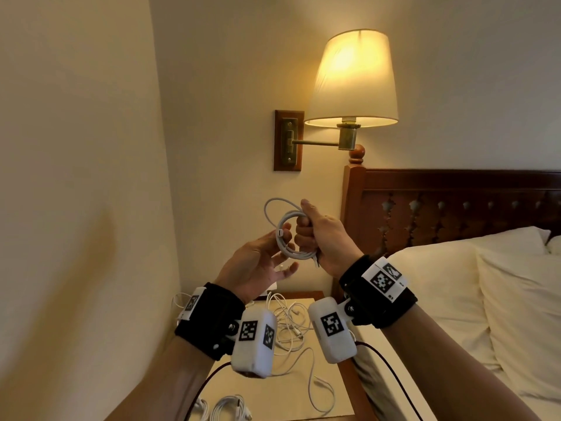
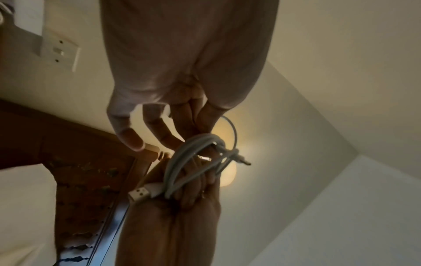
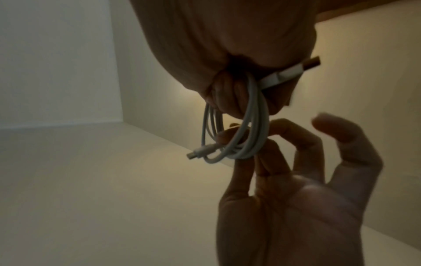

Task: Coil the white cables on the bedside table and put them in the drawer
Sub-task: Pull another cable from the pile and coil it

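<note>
My right hand [image 1: 306,235] grips a coil of white cable [image 1: 299,257] in its fist, held up in front of the wall above the bedside table [image 1: 273,396]. My left hand [image 1: 282,247] lies palm up beside it, thumb and a finger pinching the far side of the coil [image 3: 255,122] while the other fingers stay spread. A USB plug [image 3: 293,71] sticks out under the right fist, and a small connector [image 3: 193,154] hangs off the loops. A tangle of loose white cables [image 1: 288,323] lies on the table. Two coiled bundles [image 1: 227,405] sit at its near edge. The drawer is out of view.
A lit wall lamp [image 1: 353,80] hangs above the hands. The wooden headboard [image 1: 455,208] and the bed with white pillows [image 1: 455,284] lie right of the table. A bare wall closes off the left side. A switch plate [image 2: 60,52] is on the wall.
</note>
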`<state>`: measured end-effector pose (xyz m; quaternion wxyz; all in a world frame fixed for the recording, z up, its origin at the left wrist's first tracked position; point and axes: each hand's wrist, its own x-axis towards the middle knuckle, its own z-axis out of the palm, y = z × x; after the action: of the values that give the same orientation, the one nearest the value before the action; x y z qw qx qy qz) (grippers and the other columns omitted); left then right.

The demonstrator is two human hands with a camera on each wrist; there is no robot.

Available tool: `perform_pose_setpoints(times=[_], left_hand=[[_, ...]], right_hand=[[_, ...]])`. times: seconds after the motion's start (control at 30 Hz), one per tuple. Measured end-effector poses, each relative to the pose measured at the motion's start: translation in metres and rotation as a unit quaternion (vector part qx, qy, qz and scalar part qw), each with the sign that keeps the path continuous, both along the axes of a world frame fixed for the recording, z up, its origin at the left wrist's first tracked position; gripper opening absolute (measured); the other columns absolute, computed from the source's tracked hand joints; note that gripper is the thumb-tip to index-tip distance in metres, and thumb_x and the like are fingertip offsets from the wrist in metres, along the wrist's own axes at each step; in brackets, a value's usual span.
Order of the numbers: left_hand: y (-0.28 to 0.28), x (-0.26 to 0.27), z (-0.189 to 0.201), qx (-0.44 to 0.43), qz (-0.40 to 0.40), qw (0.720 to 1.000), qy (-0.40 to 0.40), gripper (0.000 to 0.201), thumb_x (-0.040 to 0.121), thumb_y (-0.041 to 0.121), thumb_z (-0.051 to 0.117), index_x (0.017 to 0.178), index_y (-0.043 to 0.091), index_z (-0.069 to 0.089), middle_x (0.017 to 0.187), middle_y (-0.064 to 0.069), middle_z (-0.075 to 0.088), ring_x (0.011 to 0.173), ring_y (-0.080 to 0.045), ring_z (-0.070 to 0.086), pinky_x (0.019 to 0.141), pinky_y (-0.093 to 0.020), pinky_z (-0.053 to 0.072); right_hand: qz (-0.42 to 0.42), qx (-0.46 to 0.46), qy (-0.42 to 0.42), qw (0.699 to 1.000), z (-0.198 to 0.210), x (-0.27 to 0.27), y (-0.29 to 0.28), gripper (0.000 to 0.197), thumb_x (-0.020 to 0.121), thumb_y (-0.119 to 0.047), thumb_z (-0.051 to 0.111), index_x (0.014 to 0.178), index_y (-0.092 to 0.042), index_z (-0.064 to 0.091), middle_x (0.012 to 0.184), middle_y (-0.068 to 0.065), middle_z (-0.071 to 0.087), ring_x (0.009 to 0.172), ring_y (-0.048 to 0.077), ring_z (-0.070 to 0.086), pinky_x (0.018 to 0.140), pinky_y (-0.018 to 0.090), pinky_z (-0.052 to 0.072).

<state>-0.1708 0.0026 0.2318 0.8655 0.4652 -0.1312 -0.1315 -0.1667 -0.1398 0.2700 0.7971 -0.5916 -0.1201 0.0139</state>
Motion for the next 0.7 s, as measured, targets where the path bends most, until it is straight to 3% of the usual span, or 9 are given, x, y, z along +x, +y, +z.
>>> perform_pose_setpoints(times=[0.13, 0.2, 0.33, 0.4, 0.43, 0.53, 0.57, 0.6, 0.7], left_hand=[[-0.005, -0.013, 0.016, 0.043, 0.022, 0.999, -0.025, 0.037, 0.095, 0.044, 0.045, 0.092, 0.014, 0.067, 0.084, -0.001, 0.066, 0.098, -0.021, 0.056, 0.092, -0.046, 0.039], [-0.012, -0.02, 0.02, 0.137, 0.105, 0.981, -0.093, 0.03, 0.098, 0.039, 0.048, 0.095, 0.019, 0.069, 0.08, 0.003, 0.066, 0.094, -0.019, 0.057, 0.091, -0.044, 0.044], [-0.018, -0.026, 0.023, 0.225, 0.192, 0.936, -0.192, 0.02, 0.101, 0.023, 0.046, 0.101, 0.014, 0.064, 0.088, -0.008, 0.058, 0.084, -0.019, 0.058, 0.083, -0.042, 0.056], [-0.015, -0.024, 0.019, 0.309, 0.232, 0.888, -0.251, 0.022, 0.103, 0.023, 0.043, 0.102, 0.01, 0.061, 0.088, -0.01, 0.063, 0.073, -0.019, 0.063, 0.068, -0.039, 0.06], [-0.015, -0.022, 0.016, 0.371, 0.258, 0.845, -0.286, 0.023, 0.103, 0.025, 0.041, 0.103, 0.011, 0.059, 0.086, -0.009, 0.066, 0.066, -0.017, 0.065, 0.062, -0.039, 0.06], [-0.017, -0.024, 0.008, 0.559, 0.34, 0.685, -0.32, 0.032, 0.104, 0.036, 0.031, 0.102, 0.017, 0.057, 0.086, 0.0, 0.069, 0.07, -0.018, 0.063, 0.065, -0.039, 0.051], [-0.018, -0.027, 0.006, 0.593, 0.359, 0.652, -0.307, 0.037, 0.104, 0.038, 0.027, 0.1, 0.018, 0.058, 0.089, 0.001, 0.067, 0.076, -0.02, 0.06, 0.066, -0.037, 0.046], [-0.019, -0.03, 0.004, 0.607, 0.367, 0.638, -0.299, 0.039, 0.104, 0.039, 0.025, 0.096, 0.02, 0.058, 0.09, 0.0, 0.065, 0.078, -0.021, 0.057, 0.066, -0.035, 0.041], [-0.021, -0.039, -0.006, 0.608, 0.369, 0.634, -0.305, 0.034, 0.104, 0.037, 0.024, 0.082, 0.023, 0.044, 0.075, 0.004, 0.055, 0.066, -0.017, 0.048, 0.062, -0.032, 0.032]], right_hand=[[-0.049, -0.069, -0.051, 0.995, 0.003, 0.0, 0.0, 0.044, 0.102, -0.041, 0.043, 0.065, -0.017, 0.048, 0.048, -0.009, 0.039, 0.044, 0.008, 0.033, 0.045, 0.019, 0.031], [-0.048, -0.066, -0.053, 0.995, 0.006, -0.001, 0.0, 0.044, 0.101, -0.042, 0.044, 0.066, -0.017, 0.049, 0.05, -0.007, 0.038, 0.046, 0.009, 0.033, 0.048, 0.021, 0.032], [-0.066, -0.063, -0.054, 0.994, 0.016, -0.003, 0.001, 0.042, 0.099, -0.042, 0.048, 0.065, -0.018, 0.048, 0.051, -0.007, 0.034, 0.048, 0.01, 0.03, 0.049, 0.023, 0.03], [-0.089, -0.084, -0.067, 0.99, 0.018, -0.003, 0.003, 0.04, 0.098, -0.042, 0.05, 0.065, -0.019, 0.05, 0.049, -0.008, 0.034, 0.048, 0.01, 0.029, 0.051, 0.025, 0.029], [-0.1, -0.102, -0.076, 0.987, 0.019, -0.002, 0.004, 0.04, 0.097, -0.043, 0.051, 0.066, -0.019, 0.051, 0.049, -0.008, 0.035, 0.048, 0.01, 0.029, 0.052, 0.026, 0.029], [-0.125, -0.127, -0.084, 0.981, 0.021, 0.0, 0.005, 0.04, 0.091, -0.049, 0.057, 0.068, -0.017, 0.054, 0.048, -0.007, 0.038, 0.048, 0.011, 0.031, 0.054, 0.028, 0.031], [-0.133, -0.125, -0.084, 0.98, 0.023, 0.001, 0.004, 0.039, 0.088, -0.05, 0.061, 0.07, -0.016, 0.055, 0.049, -0.007, 0.039, 0.049, 0.011, 0.032, 0.054, 0.028, 0.032], [-0.142, -0.121, -0.083, 0.979, 0.027, 0.002, 0.003, 0.037, 0.085, -0.049, 0.066, 0.073, -0.015, 0.057, 0.05, -0.006, 0.04, 0.049, 0.011, 0.033, 0.054, 0.028, 0.033], [-0.151, -0.099, -0.078, 0.981, 0.037, 0.007, -0.002, 0.03, 0.082, -0.043, 0.073, 0.079, -0.015, 0.06, 0.053, -0.004, 0.042, 0.051, 0.011, 0.035, 0.055, 0.027, 0.034]])
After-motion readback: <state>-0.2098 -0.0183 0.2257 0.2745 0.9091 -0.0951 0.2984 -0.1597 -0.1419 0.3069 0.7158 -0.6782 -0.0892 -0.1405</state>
